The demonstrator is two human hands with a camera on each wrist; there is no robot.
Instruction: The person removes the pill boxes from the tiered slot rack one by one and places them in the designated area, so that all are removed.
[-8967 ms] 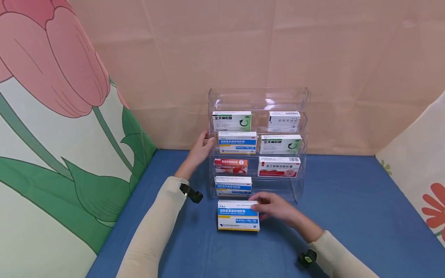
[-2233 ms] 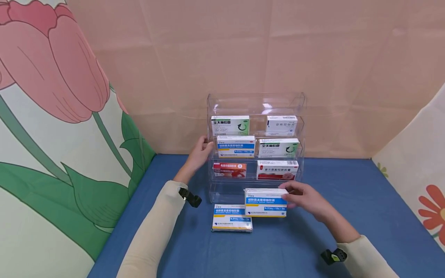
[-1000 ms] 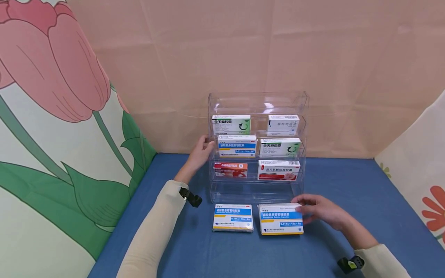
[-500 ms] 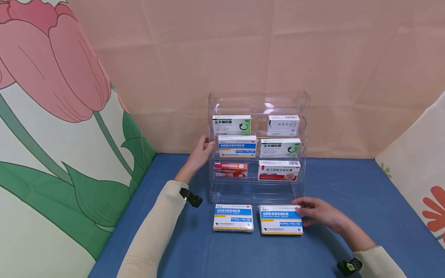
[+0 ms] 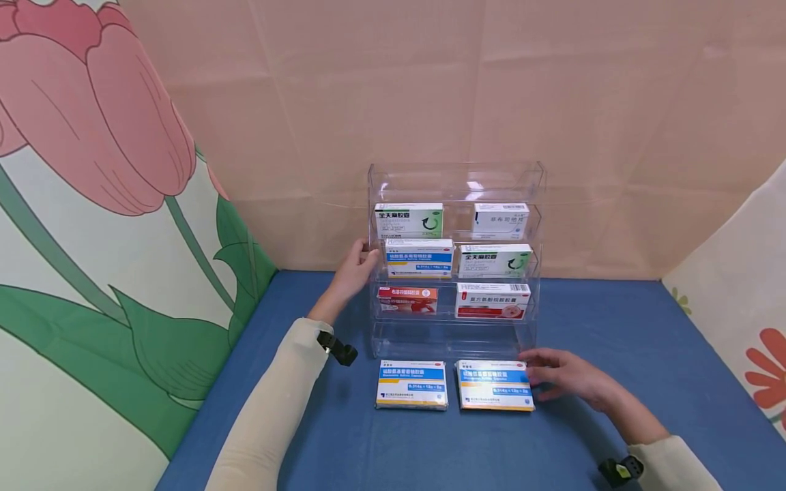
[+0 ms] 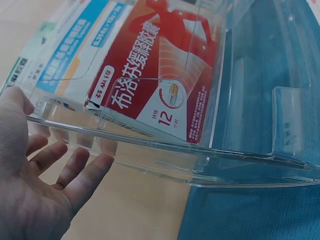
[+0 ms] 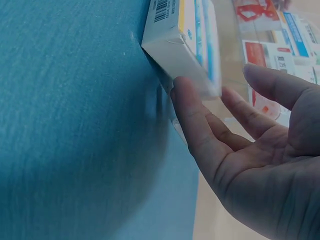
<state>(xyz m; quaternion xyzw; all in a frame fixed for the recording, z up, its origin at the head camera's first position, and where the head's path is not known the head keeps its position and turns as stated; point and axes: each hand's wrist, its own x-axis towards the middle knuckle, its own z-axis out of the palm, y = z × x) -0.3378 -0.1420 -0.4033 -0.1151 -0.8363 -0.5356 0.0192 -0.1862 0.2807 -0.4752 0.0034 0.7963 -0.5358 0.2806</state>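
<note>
Display rack (image 5: pixel 451 335): clear plastic, smooth and glossy. Glucosamine capsule boxes (image 5: pixel 495 387): printed paperboard, smooth, semi-gloss finish. Tablecloth (image 5: pixel 344 436): matt fabric, finely textured. Backdrop (image 5: pixel 399 102): matt cloth, creased. Sleeve (image 5: pixel 264 409): matt cloth.

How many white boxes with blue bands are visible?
3. A blue-banded white box is in the clear plastic rack, at left; in front are a left box on the blue tabletop, a right box at the right hand. Others may be hidden.
</note>
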